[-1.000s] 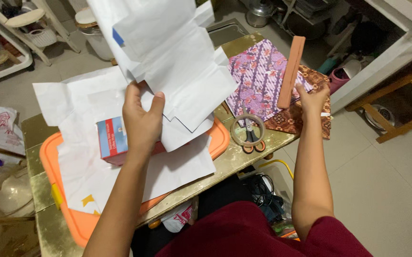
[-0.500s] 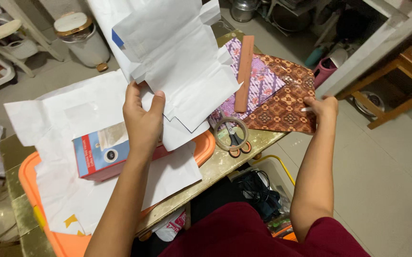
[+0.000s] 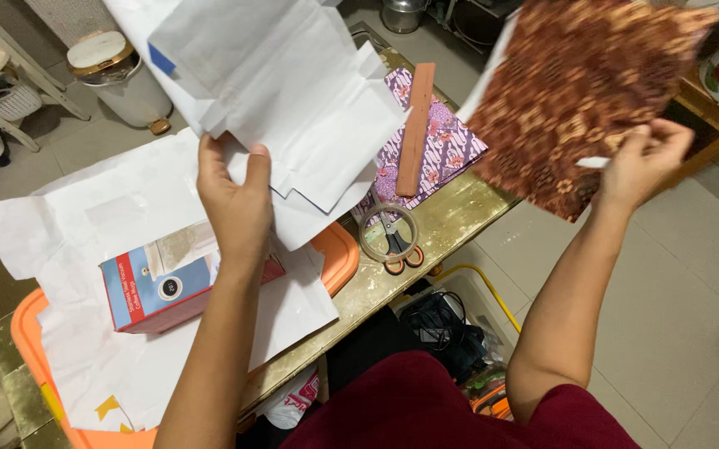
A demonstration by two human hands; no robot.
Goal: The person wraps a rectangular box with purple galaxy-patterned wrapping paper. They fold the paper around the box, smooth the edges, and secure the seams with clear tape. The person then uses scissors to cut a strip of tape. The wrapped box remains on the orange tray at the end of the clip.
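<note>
White paper sheets (image 3: 293, 100): upper centre of frame, I see my left hand (image 3: 235, 208) clamped on their lower edge; I judge them light, floppy, easily creased.
Brown patterned sheet (image 3: 584, 91): upper right, lifted off the counter (image 3: 451, 224), my right hand (image 3: 638, 162) pinching its lower corner; thin, limp, best held by an edge.

Dim, warm indoor light; soft shadows; faint sheen on gold tabletop (image 3: 451, 224); raised brown patterned sheet (image 3: 584, 91) motion-blurred.
</note>
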